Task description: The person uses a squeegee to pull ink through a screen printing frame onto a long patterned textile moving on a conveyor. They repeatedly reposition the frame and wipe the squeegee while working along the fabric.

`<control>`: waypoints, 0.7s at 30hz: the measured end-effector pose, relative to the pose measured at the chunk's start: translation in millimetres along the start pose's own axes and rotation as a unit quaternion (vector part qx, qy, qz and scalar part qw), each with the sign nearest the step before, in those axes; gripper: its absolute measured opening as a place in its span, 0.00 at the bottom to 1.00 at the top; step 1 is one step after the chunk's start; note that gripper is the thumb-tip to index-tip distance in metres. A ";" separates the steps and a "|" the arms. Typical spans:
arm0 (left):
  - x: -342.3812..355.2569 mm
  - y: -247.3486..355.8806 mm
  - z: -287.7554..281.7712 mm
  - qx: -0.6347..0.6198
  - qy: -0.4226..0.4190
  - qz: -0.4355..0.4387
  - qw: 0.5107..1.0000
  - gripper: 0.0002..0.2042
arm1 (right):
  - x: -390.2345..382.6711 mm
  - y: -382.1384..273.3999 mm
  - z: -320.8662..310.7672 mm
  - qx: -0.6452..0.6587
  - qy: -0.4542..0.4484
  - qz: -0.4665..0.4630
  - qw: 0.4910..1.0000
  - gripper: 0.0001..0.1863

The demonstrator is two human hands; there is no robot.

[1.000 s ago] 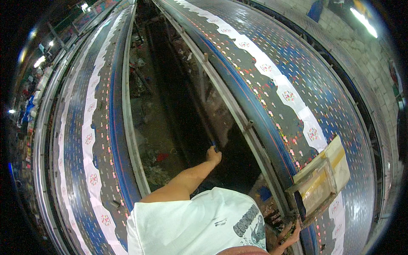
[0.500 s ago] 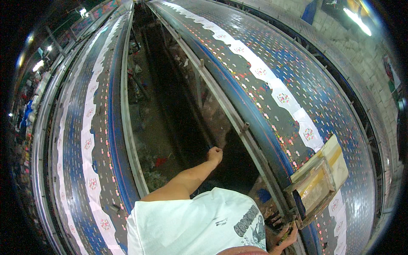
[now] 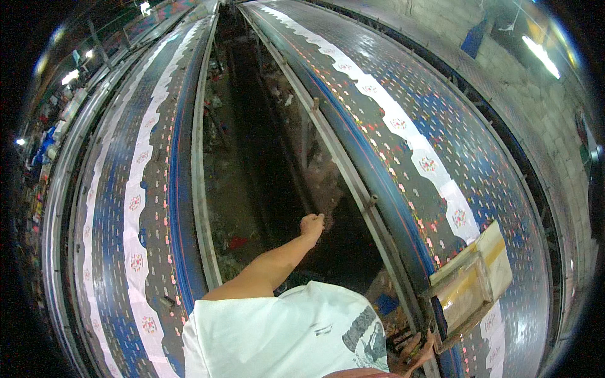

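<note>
A rectangular wooden-edged frame (image 3: 463, 291) at lower right overlies the blue-speckled bench (image 3: 469, 146), partly hiding its white scalloped strip (image 3: 428, 165). The right hand (image 3: 426, 348) is at the frame's lower-left corner, finger grip unclear. The left hand (image 3: 311, 225), fingers curled, hangs centrally over a dark aisle (image 3: 265, 157).

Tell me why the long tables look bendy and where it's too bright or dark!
Head view: the fisheye lens bows the right table and left table; head view: the lamp at upper right glares white; head view: the floor between the tables is mostly lost in darkness, and details around the right hand look murky.
</note>
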State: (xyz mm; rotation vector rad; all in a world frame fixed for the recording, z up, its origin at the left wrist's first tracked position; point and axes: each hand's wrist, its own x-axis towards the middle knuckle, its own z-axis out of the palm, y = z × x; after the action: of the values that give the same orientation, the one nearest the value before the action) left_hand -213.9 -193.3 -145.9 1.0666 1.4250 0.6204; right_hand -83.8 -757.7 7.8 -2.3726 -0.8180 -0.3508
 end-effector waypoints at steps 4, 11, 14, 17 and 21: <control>-0.7 44.5 -19.7 -0.122 -0.064 0.005 0.990 0.33 | 6.8 -31.1 6.3 -0.010 0.048 -0.009 0.999 0.16; 14.6 115.1 -57.3 -0.173 -0.149 0.046 0.973 0.35 | 58.8 -11.2 -30.9 -0.090 0.183 0.048 0.978 0.18; 28.2 128.0 -73.8 -0.163 -0.151 0.079 0.972 0.27 | 77.1 7.3 -57.6 -0.159 0.222 0.070 0.959 0.19; 49.2 136.6 -87.5 -0.174 -0.126 0.111 0.970 0.21 | 86.5 18.9 -76.5 -0.206 0.236 0.087 0.946 0.21; 48.7 179.8 -93.7 -0.158 -0.060 0.077 0.983 0.16 | 85.3 23.8 -88.3 -0.244 0.241 0.105 0.934 0.22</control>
State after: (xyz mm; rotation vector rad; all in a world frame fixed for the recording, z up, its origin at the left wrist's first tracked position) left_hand -254.4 -52.0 2.0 0.9485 1.1021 0.8496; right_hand -7.2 -786.9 102.3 -2.6086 -0.2571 -1.0975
